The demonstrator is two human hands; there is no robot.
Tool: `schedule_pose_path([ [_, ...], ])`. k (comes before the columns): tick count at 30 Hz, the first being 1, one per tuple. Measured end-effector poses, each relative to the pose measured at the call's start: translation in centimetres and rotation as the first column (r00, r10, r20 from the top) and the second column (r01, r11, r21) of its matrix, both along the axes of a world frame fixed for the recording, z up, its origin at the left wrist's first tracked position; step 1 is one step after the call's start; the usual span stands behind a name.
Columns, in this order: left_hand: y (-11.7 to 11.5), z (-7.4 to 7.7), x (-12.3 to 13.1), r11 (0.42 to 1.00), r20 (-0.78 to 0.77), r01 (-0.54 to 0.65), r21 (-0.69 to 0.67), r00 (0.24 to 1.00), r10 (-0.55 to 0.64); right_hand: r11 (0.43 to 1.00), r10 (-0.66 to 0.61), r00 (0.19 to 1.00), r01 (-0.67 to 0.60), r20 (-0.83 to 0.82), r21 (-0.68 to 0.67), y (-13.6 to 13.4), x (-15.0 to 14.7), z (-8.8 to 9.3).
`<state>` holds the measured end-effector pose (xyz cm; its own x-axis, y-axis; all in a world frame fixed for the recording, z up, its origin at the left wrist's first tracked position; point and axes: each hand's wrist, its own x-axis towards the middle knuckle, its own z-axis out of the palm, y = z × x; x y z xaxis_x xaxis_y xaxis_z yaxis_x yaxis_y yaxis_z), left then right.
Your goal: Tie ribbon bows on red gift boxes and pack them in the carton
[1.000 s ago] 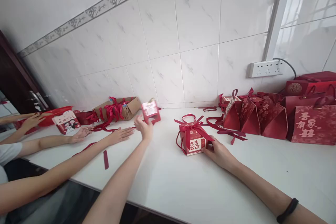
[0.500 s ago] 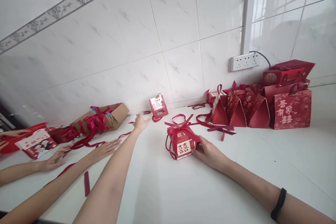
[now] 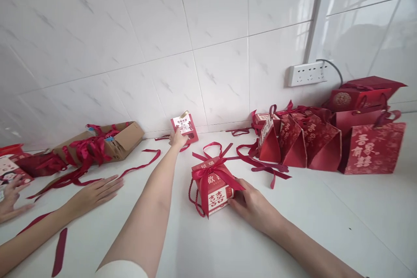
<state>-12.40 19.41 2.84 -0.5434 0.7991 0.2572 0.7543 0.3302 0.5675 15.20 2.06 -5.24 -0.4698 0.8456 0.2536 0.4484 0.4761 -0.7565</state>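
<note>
Head view: right hand grips the right side of the bow-tied gift box, near centre; some fingers hidden behind it. Left hand overlaps the small carton at the far wall, covering some print; can't tell if gripped. Co-worker's hand cut off at left edge. Loose ribbon lies between gift box and red bags, right.

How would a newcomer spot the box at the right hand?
On the white table, look left of the red bags, nearer the viewer. The right hand holds a small red box; unlike the bags, it stands apart, wearing a large red bow.
</note>
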Motion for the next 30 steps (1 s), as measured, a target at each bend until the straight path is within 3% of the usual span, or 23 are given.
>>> schedule_pose_path([
  [7,0.7,-1.3,-0.9,1.000,0.050,0.001,0.013,0.999,-0.002,1.000,0.012,1.000,-0.012,0.007,-0.003,0.2,0.1,-0.2],
  [12,-0.8,-0.4,-2.3,0.993,0.051,0.014,0.115,0.999,-0.020,1.000,-0.011,1.000,0.011,-0.001,0.028,0.4,-0.1,-0.2],
  [16,-3.6,1.7,-4.8,0.976,0.018,-0.037,0.216,0.999,0.034,0.997,-0.016,1.000,0.016,-0.010,0.073,0.5,-0.2,-0.2],
  [22,-9.9,6.0,-8.6,0.925,-0.044,-0.083,0.372,0.993,0.107,0.992,-0.021,1.000,0.021,-0.001,0.123,0.6,-0.3,-0.3],
  [26,-14.0,9.1,-9.4,0.854,-0.052,-0.074,0.516,0.992,0.117,0.988,-0.010,1.000,0.011,-0.007,0.156,0.5,-0.4,-0.3],
  [30,-17.4,12.4,-8.3,0.740,-0.051,-0.027,0.672,0.995,0.082,0.989,0.010,1.000,-0.012,0.012,0.145,-0.1,-0.4,0.3],
])
